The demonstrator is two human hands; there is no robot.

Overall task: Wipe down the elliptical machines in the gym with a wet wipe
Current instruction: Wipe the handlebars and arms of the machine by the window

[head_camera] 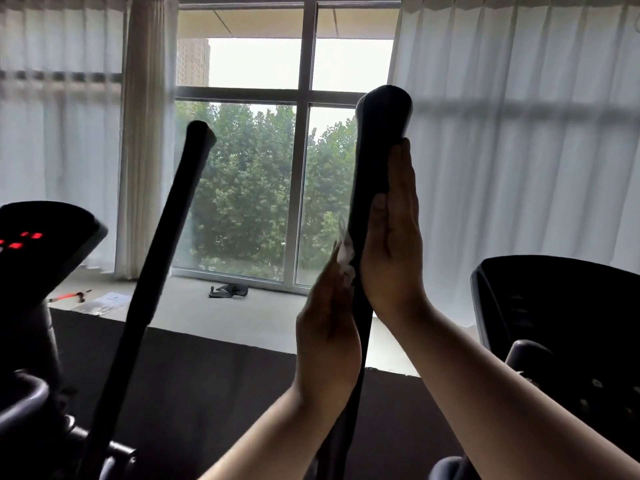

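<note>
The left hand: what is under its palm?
A white wipe sticks out between the left hand and the black handlebar; the palm covers the rest of it.

The person's left hand [327, 344] and right hand [393, 244] are bare. The left forearm [277, 434] and right forearm [502, 403] are bare as well, uncovered from the wrist down to the lower edge of the view. Both arms are backlit and in shadow, so fine detail such as the nails cannot be made out.
</note>
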